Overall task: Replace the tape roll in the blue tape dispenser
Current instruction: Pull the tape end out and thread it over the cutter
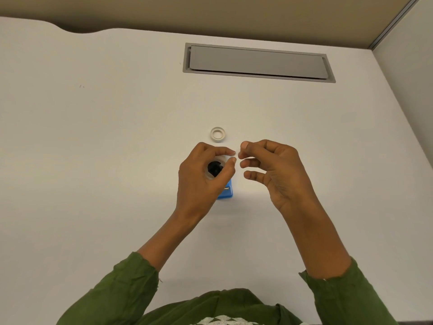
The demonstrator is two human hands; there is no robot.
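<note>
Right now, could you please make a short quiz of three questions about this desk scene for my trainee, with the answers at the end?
1. True or false: the left hand holds a tape roll with a black hub in its middle.
2. Where does the small white ring lie? A) on the desk beyond the hands B) inside the blue tape dispenser C) in the right hand
3. Fill in: the dispenser shows just below the ____ hand.

Key: 1. true. 2. A. 3. left. The right hand pinches near the roll's edge; whether it holds the clear tape end cannot be told.
</note>
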